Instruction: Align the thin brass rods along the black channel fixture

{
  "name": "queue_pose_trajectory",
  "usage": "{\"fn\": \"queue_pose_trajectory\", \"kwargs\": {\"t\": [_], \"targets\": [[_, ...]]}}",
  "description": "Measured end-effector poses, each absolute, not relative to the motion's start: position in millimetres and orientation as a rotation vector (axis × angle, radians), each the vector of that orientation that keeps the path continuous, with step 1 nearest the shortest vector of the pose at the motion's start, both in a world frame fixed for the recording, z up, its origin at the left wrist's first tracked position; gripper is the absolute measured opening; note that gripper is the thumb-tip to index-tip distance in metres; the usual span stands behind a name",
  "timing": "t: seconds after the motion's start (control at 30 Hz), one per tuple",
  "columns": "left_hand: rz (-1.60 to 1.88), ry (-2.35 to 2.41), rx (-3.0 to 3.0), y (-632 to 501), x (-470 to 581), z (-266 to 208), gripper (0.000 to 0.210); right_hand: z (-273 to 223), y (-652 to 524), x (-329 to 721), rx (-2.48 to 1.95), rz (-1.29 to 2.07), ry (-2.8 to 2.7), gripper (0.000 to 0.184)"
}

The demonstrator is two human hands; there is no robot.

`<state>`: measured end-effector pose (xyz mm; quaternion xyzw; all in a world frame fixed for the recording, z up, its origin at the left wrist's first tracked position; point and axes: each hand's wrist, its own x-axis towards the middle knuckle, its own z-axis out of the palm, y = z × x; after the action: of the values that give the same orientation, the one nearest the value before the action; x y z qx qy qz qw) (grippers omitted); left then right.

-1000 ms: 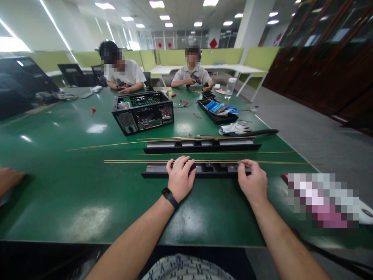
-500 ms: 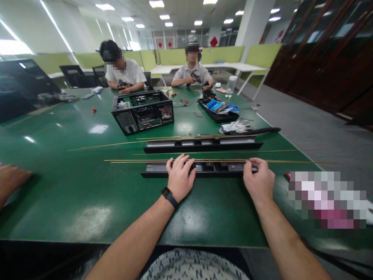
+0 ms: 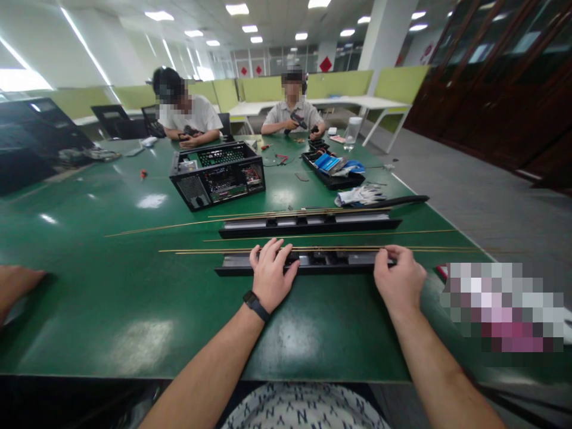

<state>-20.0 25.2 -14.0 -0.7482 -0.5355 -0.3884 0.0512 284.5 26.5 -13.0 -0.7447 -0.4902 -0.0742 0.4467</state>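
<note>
Right grip (image 3: 400, 279) pinched closed on one brass-coloured rod (image 3: 190, 253), we've drawn it right along the near black rail (image 3: 335, 270), left grip (image 3: 270, 269) spread across that rail, leaving rod ends staggered.

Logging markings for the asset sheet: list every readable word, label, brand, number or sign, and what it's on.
"N" and "Y", repeated: print on the camera wearer's clothing.
Pink-and-white item: pixelated, unreadable.
Red diamond sign on the back wall: too small to read.
Computer case: no legible text.
Near black channel: no legible text.
No brand or number readable anywhere.
</note>
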Motion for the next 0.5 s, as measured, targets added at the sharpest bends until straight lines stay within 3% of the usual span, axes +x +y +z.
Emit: {"fn": "queue_pose_trajectory", "kwargs": {"t": [0.27, 0.5], "targets": [[-1.186, -1.602, -2.292, 26, -21, -15, 0.032, -8, 17, 261, -1.624, -0.073, -1.528, 0.032], [-1.195, -1.594, -2.298, 27, -22, -15, 0.032, -5, 20, 270, -1.716, -0.081, -1.387, 0.035]]}}
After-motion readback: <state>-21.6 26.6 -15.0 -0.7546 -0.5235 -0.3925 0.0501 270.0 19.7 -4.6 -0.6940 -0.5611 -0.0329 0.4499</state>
